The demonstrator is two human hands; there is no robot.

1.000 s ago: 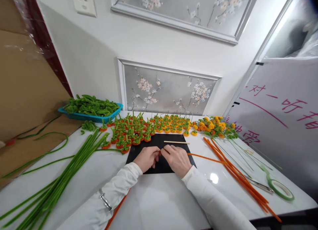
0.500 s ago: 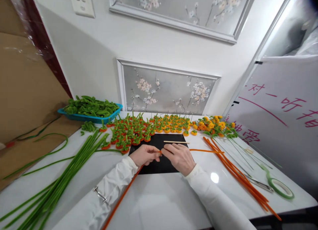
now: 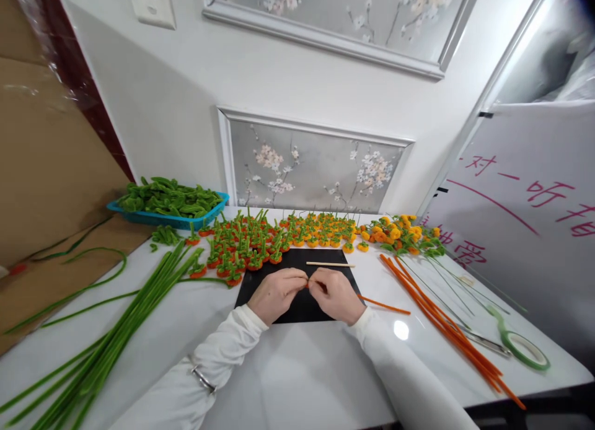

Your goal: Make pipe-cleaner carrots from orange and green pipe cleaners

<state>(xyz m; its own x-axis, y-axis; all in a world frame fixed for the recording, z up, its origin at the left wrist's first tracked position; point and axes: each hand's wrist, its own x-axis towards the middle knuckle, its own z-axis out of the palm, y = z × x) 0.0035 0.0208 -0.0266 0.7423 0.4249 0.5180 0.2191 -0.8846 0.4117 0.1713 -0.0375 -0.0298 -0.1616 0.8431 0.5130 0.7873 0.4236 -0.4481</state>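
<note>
Over a black mat (image 3: 297, 256), my left hand (image 3: 277, 295) and my right hand (image 3: 335, 295) meet fingertip to fingertip. Both are closed in a pinch on an orange fuzzy stem (image 3: 385, 305), whose free end sticks out to the right past my right hand. Only a speck of orange shows between the fingertips. A thin wooden stick (image 3: 330, 264) lies on the mat just behind my hands. Small orange and green flower pieces (image 3: 237, 247) stand behind and left of the mat.
Green stems (image 3: 125, 318) lie at the left, near a blue tray (image 3: 186, 222) of green pieces. Yellow flower pieces (image 3: 320, 228) stand at the back, beside a flower bunch (image 3: 402, 235). Orange stems (image 3: 446, 324), scissors (image 3: 486, 342) and green tape (image 3: 525, 351) are at the right.
My left hand has turned and my fingertips are now closer together. The orange length under my left forearm has gone from view. The free end at the right has swung toward me.
</note>
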